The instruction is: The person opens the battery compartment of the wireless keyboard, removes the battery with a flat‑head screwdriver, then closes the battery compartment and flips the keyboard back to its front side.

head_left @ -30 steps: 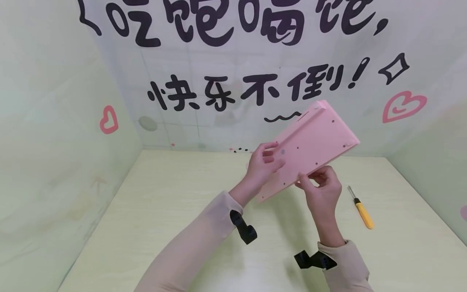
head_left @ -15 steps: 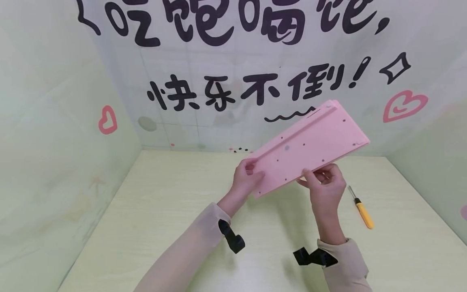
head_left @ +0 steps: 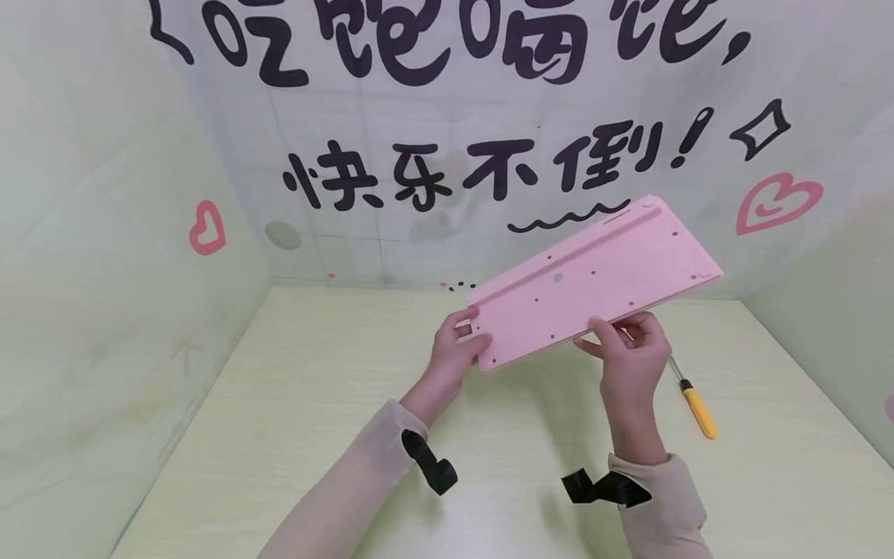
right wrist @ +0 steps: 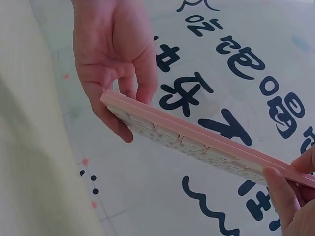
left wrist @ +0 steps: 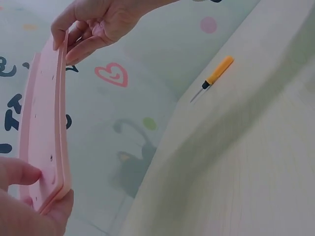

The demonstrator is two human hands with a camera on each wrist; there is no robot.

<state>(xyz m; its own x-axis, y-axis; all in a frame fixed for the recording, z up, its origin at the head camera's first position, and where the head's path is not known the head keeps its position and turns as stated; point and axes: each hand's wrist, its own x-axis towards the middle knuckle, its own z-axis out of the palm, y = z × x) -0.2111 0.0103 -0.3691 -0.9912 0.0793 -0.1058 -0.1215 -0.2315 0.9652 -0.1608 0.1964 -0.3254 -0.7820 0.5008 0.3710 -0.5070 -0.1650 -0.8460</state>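
- One pink keyboard (head_left: 587,291) is held aloft at right of center in the head view, its dotted back facing the camera, its right end tilted toward the upper right; in the right wrist view, white keys (right wrist: 167,133) line its other face.
- Two hands are at work, and one yellow-handled screwdriver (head_left: 701,413) lies on the pale table (head_left: 314,411) at the right of the frame, its shaft pointing toward the upper left.
- Two black wrist devices, one per arm, sit at the cuffs, the left one (head_left: 438,470) at lower center, the right one (head_left: 604,489) at lower right.
- Black lettering fills the back wall (head_left: 419,109) across the top; two pink hearts flank it, at left (head_left: 195,237) and upper right (head_left: 746,221). The raised keyboard blocks part of the wall behind.
- The left hand (head_left: 447,357), near center, pinches the keyboard's left end, thumb on the back.
- The right hand (head_left: 635,353), right of center, has its fingers bent and grips the lower long edge between thumb and fingers, covering a stretch of it.
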